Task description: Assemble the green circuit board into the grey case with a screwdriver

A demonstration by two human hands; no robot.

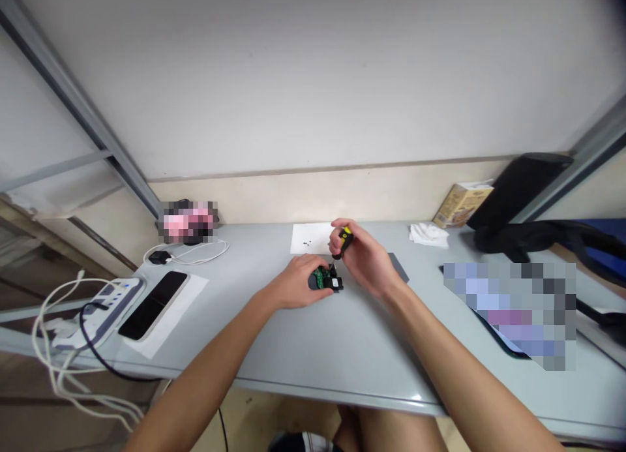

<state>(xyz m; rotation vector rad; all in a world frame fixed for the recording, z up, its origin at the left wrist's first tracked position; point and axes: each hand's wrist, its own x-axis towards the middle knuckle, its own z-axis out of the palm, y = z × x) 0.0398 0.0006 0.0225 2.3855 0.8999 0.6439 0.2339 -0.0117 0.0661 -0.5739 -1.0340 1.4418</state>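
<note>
Head view: on the bench (274, 334), the left hand (299, 282) has its grip around the green circuit board (321, 278), covering part of it. The right hand (364, 259) has its grip closed on the yellow-black screwdriver (345, 240). From the board, white paper (299, 240) with small dark pieces (306, 243) lies at twelve o'clock, the phone (154, 305) at nine, the carton (462, 204) at two; its print is too small for reading.

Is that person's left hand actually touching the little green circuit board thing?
Touching. The head view shows the left hand wrapped around the green circuit board assembly, with fingers along its far side and the thumb at its near edge.
</note>
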